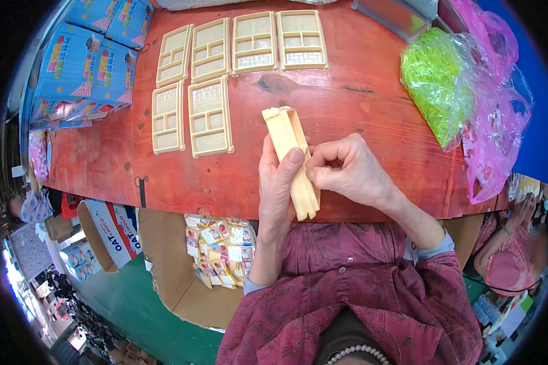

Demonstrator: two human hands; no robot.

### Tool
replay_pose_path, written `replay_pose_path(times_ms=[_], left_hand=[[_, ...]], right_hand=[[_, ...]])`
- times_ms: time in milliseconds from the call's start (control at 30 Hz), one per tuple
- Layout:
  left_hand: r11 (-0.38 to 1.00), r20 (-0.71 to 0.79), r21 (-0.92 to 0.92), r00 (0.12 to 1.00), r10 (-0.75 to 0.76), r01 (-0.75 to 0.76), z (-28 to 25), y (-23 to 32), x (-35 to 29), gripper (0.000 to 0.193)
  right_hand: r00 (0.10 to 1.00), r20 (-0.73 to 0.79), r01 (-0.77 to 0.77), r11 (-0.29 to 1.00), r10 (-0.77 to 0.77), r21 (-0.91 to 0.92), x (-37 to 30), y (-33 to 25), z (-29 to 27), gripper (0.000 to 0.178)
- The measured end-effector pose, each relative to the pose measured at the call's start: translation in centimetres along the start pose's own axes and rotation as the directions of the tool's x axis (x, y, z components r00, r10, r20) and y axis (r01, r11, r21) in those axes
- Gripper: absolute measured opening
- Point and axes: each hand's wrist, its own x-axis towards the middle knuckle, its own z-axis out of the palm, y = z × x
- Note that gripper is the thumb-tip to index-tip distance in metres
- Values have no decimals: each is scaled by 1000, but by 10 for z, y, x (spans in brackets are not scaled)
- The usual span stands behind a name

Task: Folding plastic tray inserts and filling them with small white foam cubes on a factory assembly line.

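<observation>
Listener: What is being held, and where?

Describer: A long, narrow, pale yellow piece that looks like plastic (284, 139), held above the near edge of a red-painted wooden table (359, 109). It tilts, its far end leaning left. The bare left hand (275, 182) is closed around it, thumb pressed over the upper face.

Listener: And the other hand?

Describer: The bare right hand (353, 173) meets the piece's right side, thumb and forefinger drawn narrowly together. (Whether they pinch the edge itself or something small there, I cannot tell.)

Listener: Which step does this seem to be?

Describer: Close fingertip work, I judge: the left steadies the piece while the right works along its side. The next move seems to call for a firm left hold and a light right touch, since the walls look thin.

Listener: What surrounds the grip?

Describer: Beyond it and to the left, six flat cream trays with rectangular compartments (210, 141); farther left, blue printed boxes (82, 67). Beyond and right, bright green shredded filler in clear plastic (432, 79), beside a translucent pink plastic bag (487, 161). Below and left, an open brown cardboard box (164, 255) holds small colourful packets (222, 243).
</observation>
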Motion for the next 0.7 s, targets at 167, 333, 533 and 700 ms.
replay_pose_path(times_ms=[167, 333, 533, 700], left_hand=[[968, 18, -222, 993, -119, 120, -5, -1, -1, 54], [942, -11, -300, 986, -164, 153, -4, 2, -5, 46], [938, -29, -298, 980, -195, 178, -19, -4, -3, 41], [981, 97, 160, 987, -129, 112, -6, -22, -2, 37]], right_hand=[[991, 79, -114, 983, 104, 142, 3, -3, -4, 13], [989, 75, -141, 965, 127, 222, 4, -1, -10, 12], [988, -12, -144, 957, 152, 251, 0, -13, -34, 12], [990, -125, -31, 967, 65, 254, -8, -16, -54, 13]])
